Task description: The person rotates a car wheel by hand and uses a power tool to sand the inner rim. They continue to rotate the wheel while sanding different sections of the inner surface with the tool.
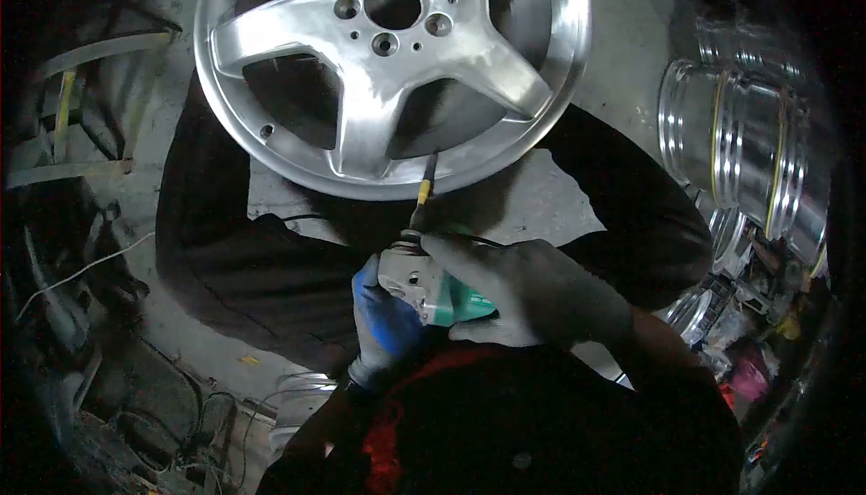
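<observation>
A silver five-spoke wheel rim (370,107) lies face up between my bent legs, its near lip facing me. Both gloved hands hold a power grinder (465,298) with a green body and a grey metal head. From that head a thin spindle with a yellow band (423,192) points at the wheel, its dark tip overlapping the near lip beside a spoke. My left hand (383,319), in a grey and blue glove, is closed round the head's left side. My right hand (532,292), in a grey glove, wraps the green body from above.
Polished wheel barrels (744,143) are stacked on the right, with mixed scraps and a pink bag (749,376) below them. On the left stands a metal frame (104,170). Cables and dark clutter lie at the lower left of the grey floor (144,233).
</observation>
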The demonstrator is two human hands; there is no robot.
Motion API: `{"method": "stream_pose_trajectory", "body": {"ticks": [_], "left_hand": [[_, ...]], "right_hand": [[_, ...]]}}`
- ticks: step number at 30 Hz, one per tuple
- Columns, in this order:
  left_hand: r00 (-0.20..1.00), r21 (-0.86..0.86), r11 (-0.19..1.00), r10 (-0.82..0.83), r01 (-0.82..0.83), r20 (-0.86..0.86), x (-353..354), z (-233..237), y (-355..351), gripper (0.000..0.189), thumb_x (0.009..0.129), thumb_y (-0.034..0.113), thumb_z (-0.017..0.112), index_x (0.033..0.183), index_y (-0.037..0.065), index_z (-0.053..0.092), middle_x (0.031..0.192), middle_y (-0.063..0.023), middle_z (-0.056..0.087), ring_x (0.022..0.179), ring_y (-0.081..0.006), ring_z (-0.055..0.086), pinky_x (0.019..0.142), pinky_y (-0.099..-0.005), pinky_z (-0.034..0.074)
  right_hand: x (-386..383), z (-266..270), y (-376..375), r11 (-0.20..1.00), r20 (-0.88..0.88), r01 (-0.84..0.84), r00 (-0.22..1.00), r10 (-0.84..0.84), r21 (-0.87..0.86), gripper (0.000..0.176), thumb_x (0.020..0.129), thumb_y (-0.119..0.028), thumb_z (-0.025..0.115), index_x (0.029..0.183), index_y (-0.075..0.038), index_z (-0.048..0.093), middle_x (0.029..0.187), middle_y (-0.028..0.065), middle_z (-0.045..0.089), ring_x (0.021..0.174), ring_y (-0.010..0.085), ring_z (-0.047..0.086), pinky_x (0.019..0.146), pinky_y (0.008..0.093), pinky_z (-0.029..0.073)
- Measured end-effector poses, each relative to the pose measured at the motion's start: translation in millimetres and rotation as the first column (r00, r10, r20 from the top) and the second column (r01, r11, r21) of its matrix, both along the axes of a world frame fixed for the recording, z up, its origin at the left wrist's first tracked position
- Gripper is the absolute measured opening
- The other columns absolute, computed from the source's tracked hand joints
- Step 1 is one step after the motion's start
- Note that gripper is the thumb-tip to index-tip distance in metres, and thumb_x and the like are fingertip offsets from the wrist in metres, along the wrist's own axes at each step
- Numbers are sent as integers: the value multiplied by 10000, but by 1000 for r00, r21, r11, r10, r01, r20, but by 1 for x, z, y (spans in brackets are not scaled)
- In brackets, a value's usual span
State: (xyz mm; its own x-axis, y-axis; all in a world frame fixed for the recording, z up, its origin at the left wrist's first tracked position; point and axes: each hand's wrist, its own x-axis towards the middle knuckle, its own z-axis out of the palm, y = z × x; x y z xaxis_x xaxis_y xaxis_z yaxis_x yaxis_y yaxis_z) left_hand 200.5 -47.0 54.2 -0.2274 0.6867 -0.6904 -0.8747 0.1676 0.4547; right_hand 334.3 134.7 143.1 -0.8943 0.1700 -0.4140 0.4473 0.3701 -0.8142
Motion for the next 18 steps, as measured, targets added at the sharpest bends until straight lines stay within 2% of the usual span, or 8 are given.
{"method": "stream_pose_trajectory", "body": {"ticks": [2, 4, 8, 9, 10, 11, 13, 18], "left_hand": [[962, -48, 996, 88, -78, 259, -8, 9, -2, 257, 961, 85, 617, 1208, 29, 574, 1133, -77, 650, 1081, -172, 626, 934, -354, 524], [865, -83, 969, -244, 231, -439, -12, 33, 3, 251, 1028, 217, 523, 1202, 50, 587, 1133, -74, 654, 1094, -184, 629, 966, -373, 514], [920, -33, 987, -156, 154, -360, -10, 38, 12, 270, 1025, 230, 536, 1224, 55, 587, 1142, -68, 656, 1107, -193, 629, 994, -379, 501], [996, 20, 1000, 7, -9, 84, -11, 30, 17, 274, 997, 181, 583, 1238, 51, 584, 1156, -67, 655, 1114, -196, 627, 1000, -376, 496], [844, -4, 984, 154, -177, 514, -9, 24, 19, 300, 968, 132, 629, 1252, 47, 581, 1169, -67, 653, 1121, -199, 625, 1007, -374, 492], [842, -5, 984, 155, -178, 517, -5, 17, 16, 300, 968, 132, 629, 1252, 47, 581, 1169, -67, 653, 1121, -199, 625, 1007, -374, 492], [916, -115, 959, -280, 257, -289, 10, 8, 14, 225, 1005, 191, 547, 1189, 65, 574, 1110, -42, 622, 1042, -155, 616, 906, -324, 520], [927, -112, 973, -228, 203, -297, -11, 33, 14, 212, 973, 180, 595, 1153, 69, 582, 1059, -40, 626, 1014, -139, 607, 902, -316, 505]], "right_hand": [[-4, -8, -5, 999, -43, -25, 999, 26, 21, 952, 797, -320, 833, 1549, -16, 334, 1297, 282, 603, 1060, 391, 685, 893, 435, 576], [-8, -14, -9, 998, -77, -47, 996, 51, 48, 956, 798, -326, 831, 1552, -23, 328, 1327, 275, 594, 1077, 397, 680, 904, 444, 571], [-4, -6, -3, 998, -96, -15, 995, 20, 54, 974, 796, -337, 835, 1567, -49, 315, 1305, 266, 608, 1079, 393, 680, 911, 459, 564], [-1, -1, 1, 998, 52, -61, 997, 60, 13, 976, 793, -338, 839, 1568, -53, 318, 1284, 267, 616, 1070, 390, 683, 909, 459, 565], [3, 4, 6, 998, 57, -62, 996, 61, 15, 976, 793, -338, 839, 1568, -53, 318, 1284, 267, 616, 1070, 390, 683, 909, 459, 565], [5, 8, 11, 997, 165, -65, 984, 72, -52, 976, 796, -339, 838, 1570, -55, 316, 1288, 267, 614, 1071, 391, 682, 909, 459, 563], [4, 12, 15, 991, 269, -62, 959, 93, -121, 976, 798, -340, 836, 1572, -57, 314, 1293, 266, 613, 1072, 392, 681, 910, 460, 561], [-3, -4, 3, 995, 88, -87, 992, 90, -46, 962, 783, -323, 848, 1543, -6, 350, 1306, 256, 610, 1043, 408, 686, 893, 454, 568]]}}
